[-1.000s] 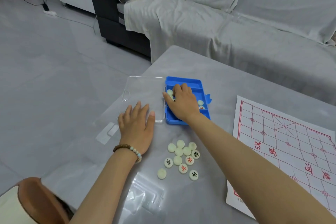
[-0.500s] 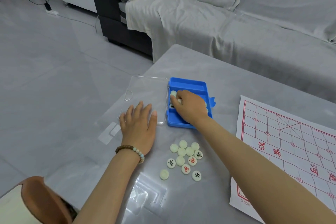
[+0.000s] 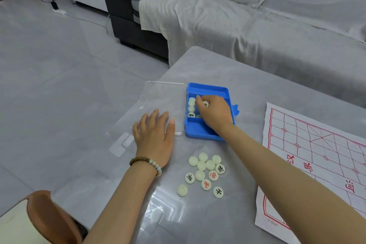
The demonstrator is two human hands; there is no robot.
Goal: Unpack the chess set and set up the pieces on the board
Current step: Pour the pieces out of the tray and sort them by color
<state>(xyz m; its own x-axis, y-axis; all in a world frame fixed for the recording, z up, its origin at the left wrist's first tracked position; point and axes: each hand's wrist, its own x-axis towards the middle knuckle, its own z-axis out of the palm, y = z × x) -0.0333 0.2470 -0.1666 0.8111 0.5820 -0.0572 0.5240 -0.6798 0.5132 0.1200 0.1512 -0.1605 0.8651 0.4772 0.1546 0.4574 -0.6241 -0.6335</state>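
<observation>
Now the right hand (image 3: 214, 114) reaches into the blue box (image 3: 208, 89), fingers curled on one white piece (image 3: 205, 104) — the left hand (image 3: 153, 136) lies flat, fingers straight, on the clear lid (image 3: 162, 95). Other pieces (image 3: 200, 175) lie near the paper board (image 3: 316, 154).

Soft, even, cool-grey light fills the room, so the left hand (image 3: 153, 136) and the pieces (image 3: 200, 175) throw only faint, fuzzy shadows on the table (image 3: 247, 85). The glossy table top carries pale patches of glare near its lower and left edges. The middle is sharp, with the characters on the pieces easy to read, while the wide lens bends the sofa (image 3: 257, 25) and floor (image 3: 59, 65) toward the frame edges.
</observation>
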